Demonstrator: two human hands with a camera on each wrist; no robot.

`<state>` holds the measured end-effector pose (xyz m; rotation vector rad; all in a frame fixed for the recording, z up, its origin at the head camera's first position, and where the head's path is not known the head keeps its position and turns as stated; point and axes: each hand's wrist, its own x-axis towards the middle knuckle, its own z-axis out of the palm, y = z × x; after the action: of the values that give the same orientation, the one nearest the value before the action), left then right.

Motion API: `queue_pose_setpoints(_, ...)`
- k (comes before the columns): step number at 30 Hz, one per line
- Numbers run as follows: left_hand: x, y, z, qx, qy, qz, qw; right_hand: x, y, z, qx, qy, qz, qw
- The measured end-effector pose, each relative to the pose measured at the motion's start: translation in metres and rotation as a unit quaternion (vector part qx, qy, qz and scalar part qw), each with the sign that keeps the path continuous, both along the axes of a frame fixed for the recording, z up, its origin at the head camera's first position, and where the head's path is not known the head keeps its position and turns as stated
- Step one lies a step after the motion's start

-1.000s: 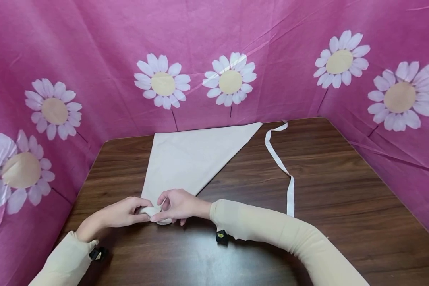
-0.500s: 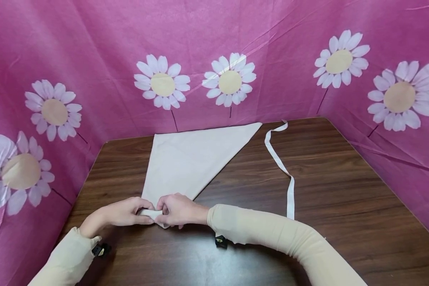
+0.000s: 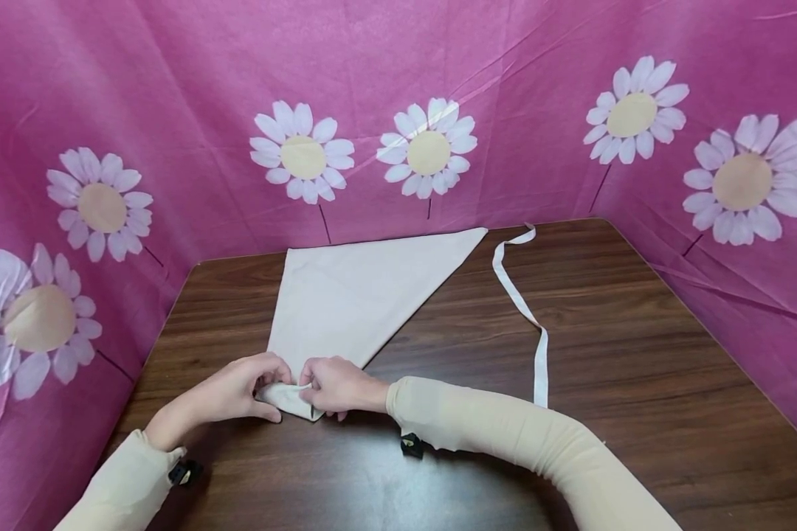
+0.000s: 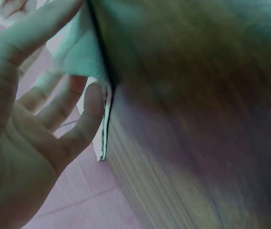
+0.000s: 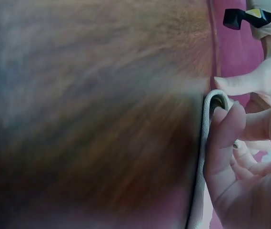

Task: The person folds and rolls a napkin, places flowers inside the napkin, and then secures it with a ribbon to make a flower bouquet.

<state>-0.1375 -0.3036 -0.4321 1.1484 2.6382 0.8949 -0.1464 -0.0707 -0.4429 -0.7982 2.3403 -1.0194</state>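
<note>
An off-white cloth point(image 3: 352, 295), folded with a slanting right edge, lies flat on the dark wooden table. Its narrow near end point(image 3: 288, 398) is turned over into a small fold. My right hand point(image 3: 339, 383) pinches the edge of this fold; in the right wrist view, the cloth point(image 5: 205, 143) curls over beside the right thumb. Around the left side of the fold my left hand point(image 3: 242, 387) arches, thumb spread away from the fingers and low over the tabletop. In the left wrist view, a left fingertip point(image 4: 94, 98) touches the cloth edge.
A narrow white ribbon point(image 3: 514, 295) lies loosely bent on the table point(image 3: 624, 332), right of the cloth. Pink fabric point(image 3: 372, 59) printed with daisies hangs around the back and sides. Black wrist cameras point(image 3: 412, 445) sit on both sleeves.
The left thumb has come away from the rolled end, and the left hand has spread wider. The near fold now lies flatter, still pinched by the right hand. The ribbon has stayed put.
</note>
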Motion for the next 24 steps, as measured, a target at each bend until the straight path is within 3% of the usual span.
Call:
queue_pose_setpoints(4,0.002,0.000,0.001,-0.029,0.035,-0.011,0.9989,-0.001,0.001,0.001,0.037,0.035,0.019,0.999)
queue_pose_setpoints(7,0.002,-0.001,0.003,-0.032,0.025,-0.018,0.9990,-0.003,0.002,0.003,0.044,0.045,0.036,0.997)
queue_pose_setpoints(9,0.002,-0.002,0.004,-0.031,0.012,-0.021,0.9992,-0.005,0.002,0.005,0.046,0.077,0.052,0.995)
queue_pose_setpoints(11,0.001,-0.002,0.004,-0.033,0.002,-0.023,0.9992,-0.007,0.003,0.008,0.055,0.139,0.066,0.987)
queue_pose_setpoints(15,-0.001,-0.001,0.005,-0.041,-0.015,-0.025,0.9987,-0.007,0.005,0.012,0.075,0.264,0.094,0.957)
queue_pose_setpoints(19,-0.002,0.000,0.007,-0.046,-0.044,-0.021,0.9977,-0.002,0.008,0.012,0.078,0.302,0.133,0.941)
queue_pose_setpoints(24,-0.002,0.000,0.009,-0.053,-0.056,-0.014,0.9970,0.001,0.010,0.008,0.087,0.325,0.167,0.927)
